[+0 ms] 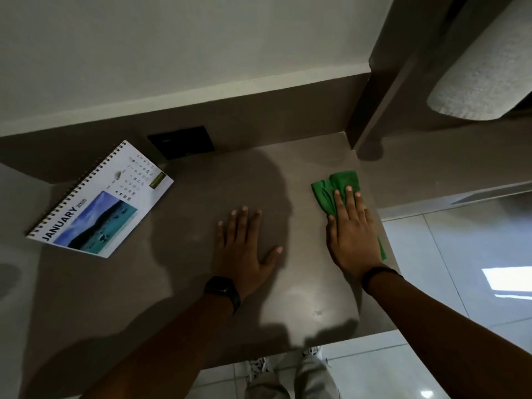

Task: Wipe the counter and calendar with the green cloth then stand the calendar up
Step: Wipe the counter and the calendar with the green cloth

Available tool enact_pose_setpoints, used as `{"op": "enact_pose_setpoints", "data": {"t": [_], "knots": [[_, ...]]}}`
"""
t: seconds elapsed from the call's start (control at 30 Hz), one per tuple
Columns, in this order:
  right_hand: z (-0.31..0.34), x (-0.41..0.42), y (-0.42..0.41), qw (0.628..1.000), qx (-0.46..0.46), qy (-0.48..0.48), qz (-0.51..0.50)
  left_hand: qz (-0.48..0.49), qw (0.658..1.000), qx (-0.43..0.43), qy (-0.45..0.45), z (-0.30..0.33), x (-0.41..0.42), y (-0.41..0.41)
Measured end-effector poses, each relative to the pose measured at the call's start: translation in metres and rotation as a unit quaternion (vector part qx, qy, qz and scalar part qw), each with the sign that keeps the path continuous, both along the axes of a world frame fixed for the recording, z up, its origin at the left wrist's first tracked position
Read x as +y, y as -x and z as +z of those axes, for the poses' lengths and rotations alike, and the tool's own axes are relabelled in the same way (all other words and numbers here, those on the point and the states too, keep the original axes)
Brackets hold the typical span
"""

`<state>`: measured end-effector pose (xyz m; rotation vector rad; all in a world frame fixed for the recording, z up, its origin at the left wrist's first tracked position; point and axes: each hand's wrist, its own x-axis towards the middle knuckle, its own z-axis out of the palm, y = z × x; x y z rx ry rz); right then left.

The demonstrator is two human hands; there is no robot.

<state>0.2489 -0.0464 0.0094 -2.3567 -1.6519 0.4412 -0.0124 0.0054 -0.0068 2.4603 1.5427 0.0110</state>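
A green cloth (331, 189) lies crumpled on the brown counter (302, 283) near its right edge. My right hand (352, 234) presses flat on the cloth, fingers spread, covering its near part. My left hand (244, 246) rests palm down on the bare counter to the left of the cloth, holding nothing. A spiral-bound calendar (100, 201) showing January and a sea photo lies flat at the counter's far left, well apart from both hands.
A dark square wall plate (181, 145) sits on the low back wall behind the calendar. A vertical panel (383, 90) rises at the back right. The counter ends on the right and front above a glossy tiled floor (466, 269). A grey textured cushion (483, 67) hangs upper right.
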Motion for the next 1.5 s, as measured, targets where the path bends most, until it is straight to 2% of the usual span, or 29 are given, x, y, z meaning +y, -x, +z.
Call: {"op": "enact_pose_setpoints", "data": {"t": [0.13,0.2,0.33,0.43,0.57,0.63,0.83,0.9,0.97,1.13,1.3,1.43,1.5], "knots": [[0.011,0.014,0.054,0.982,0.178,-0.050,-0.039,0.024,0.999,-0.013,-0.029,0.033,0.012,0.053],[0.017,0.026,0.095,0.963,0.253,-0.079,-0.040,0.026,0.996,-0.021,-0.078,0.060,0.026,0.092],[0.031,0.063,0.184,0.931,0.346,-0.110,-0.042,0.035,0.984,0.024,-0.173,0.112,0.078,0.170],[0.036,0.095,0.251,0.895,0.427,-0.123,-0.042,0.055,0.980,0.096,-0.165,0.133,0.118,0.221],[0.031,0.136,0.316,0.867,0.471,-0.160,-0.034,0.050,0.983,0.144,-0.103,0.129,0.142,0.248],[0.025,0.149,0.337,0.861,0.477,-0.175,-0.024,0.053,0.984,0.144,-0.085,0.121,0.144,0.251],[0.003,0.169,0.383,0.882,0.426,-0.198,0.023,0.040,0.986,0.142,-0.075,0.111,0.148,0.259],[-0.006,0.165,0.393,0.907,0.355,-0.208,0.091,0.037,0.983,0.154,-0.089,0.113,0.147,0.259],[-0.015,0.161,0.396,0.915,0.308,-0.221,0.138,0.031,0.982,0.161,-0.098,0.116,0.146,0.260],[0.002,0.191,0.378,0.912,0.364,-0.186,0.006,0.037,0.980,0.168,-0.096,0.116,0.148,0.256],[-0.001,0.156,0.401,0.918,0.326,-0.178,0.138,0.027,0.977,0.186,-0.103,0.114,0.147,0.257],[-0.001,0.175,0.384,0.933,0.328,-0.136,0.051,0.037,0.979,0.179,-0.093,0.115,0.149,0.255],[0.011,0.186,0.380,0.924,0.350,-0.152,0.036,0.044,0.979,0.179,-0.092,0.114,0.149,0.252]]}}
